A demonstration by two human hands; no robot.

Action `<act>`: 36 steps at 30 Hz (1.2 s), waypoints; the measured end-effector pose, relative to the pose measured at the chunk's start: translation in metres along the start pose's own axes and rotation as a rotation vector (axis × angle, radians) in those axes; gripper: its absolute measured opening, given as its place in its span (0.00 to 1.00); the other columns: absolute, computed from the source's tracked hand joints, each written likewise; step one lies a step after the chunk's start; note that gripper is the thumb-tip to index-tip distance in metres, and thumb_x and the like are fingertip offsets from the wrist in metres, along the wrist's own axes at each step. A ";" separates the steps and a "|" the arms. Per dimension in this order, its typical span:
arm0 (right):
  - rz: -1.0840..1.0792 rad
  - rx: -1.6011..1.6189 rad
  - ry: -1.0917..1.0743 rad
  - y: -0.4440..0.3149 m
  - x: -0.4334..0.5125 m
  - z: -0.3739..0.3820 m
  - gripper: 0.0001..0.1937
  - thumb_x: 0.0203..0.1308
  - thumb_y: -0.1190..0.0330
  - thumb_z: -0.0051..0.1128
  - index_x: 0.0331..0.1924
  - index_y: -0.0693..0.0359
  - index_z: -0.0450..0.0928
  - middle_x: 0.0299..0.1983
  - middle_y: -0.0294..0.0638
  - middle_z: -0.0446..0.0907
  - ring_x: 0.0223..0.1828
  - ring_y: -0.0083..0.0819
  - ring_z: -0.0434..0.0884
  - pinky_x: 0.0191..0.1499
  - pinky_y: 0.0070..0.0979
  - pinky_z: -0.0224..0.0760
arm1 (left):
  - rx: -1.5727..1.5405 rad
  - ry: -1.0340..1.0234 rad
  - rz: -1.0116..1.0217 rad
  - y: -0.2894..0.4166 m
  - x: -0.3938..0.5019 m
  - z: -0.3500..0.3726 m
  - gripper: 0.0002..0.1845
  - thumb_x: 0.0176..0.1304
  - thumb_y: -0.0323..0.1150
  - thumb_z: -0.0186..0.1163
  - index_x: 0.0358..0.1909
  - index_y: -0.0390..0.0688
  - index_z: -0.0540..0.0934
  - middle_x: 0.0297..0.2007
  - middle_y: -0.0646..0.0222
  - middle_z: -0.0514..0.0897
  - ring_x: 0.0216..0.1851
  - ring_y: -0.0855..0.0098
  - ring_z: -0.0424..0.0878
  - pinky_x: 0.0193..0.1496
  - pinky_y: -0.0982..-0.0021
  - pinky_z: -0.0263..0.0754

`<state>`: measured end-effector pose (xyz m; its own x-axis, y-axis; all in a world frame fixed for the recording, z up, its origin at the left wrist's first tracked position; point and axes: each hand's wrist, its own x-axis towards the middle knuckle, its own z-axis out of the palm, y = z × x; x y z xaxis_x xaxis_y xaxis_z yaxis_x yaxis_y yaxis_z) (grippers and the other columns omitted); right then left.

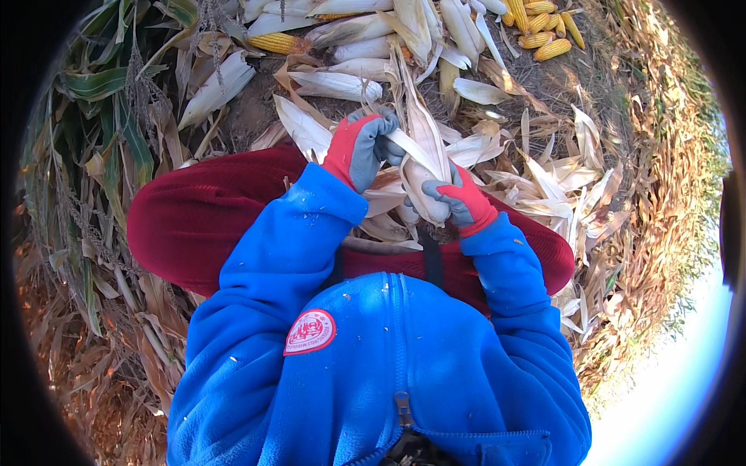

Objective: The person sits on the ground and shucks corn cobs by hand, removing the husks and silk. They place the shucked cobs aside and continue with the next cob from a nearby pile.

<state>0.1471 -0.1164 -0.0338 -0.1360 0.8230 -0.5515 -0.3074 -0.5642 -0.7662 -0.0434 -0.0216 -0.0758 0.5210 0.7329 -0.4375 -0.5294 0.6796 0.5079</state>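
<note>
An ear of corn point(427, 185) in pale dry husk is held over my lap, its long husk tips pointing away from me. My right hand point(460, 198), in a red and grey work glove, grips the ear near its lower end. My left hand point(367, 145), in a matching glove, pinches a strip of husk point(412, 147) that stands away from the ear's upper part. The kernels of this ear are hidden by the husk. Loose husks point(384, 226) lie under the hands, between my legs in dark red trousers point(215, 212).
Ahead lies a heap of unhusked ears point(361, 52), with a partly bare yellow ear point(280, 43) on its left. Bare yellow cobs point(542, 35) are piled at the far right. Discarded husks point(553, 186) lie to my right; corn stalks and leaves point(105, 116) stretch along my left.
</note>
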 end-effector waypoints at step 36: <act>0.095 -0.031 -0.447 0.001 0.005 -0.018 0.41 0.44 0.68 0.69 0.66 0.66 0.65 0.58 0.41 0.75 0.55 0.26 0.74 0.56 0.23 0.67 | 0.040 0.187 0.020 0.010 -0.023 0.037 0.12 0.65 0.37 0.55 0.33 0.38 0.81 0.25 0.69 0.82 0.23 0.75 0.80 0.26 0.76 0.74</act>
<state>0.1632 -0.1143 -0.0434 -0.5574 0.7111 -0.4286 -0.2464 -0.6347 -0.7325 -0.0360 -0.0322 -0.0333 0.3753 0.7422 -0.5552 -0.5091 0.6656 0.5456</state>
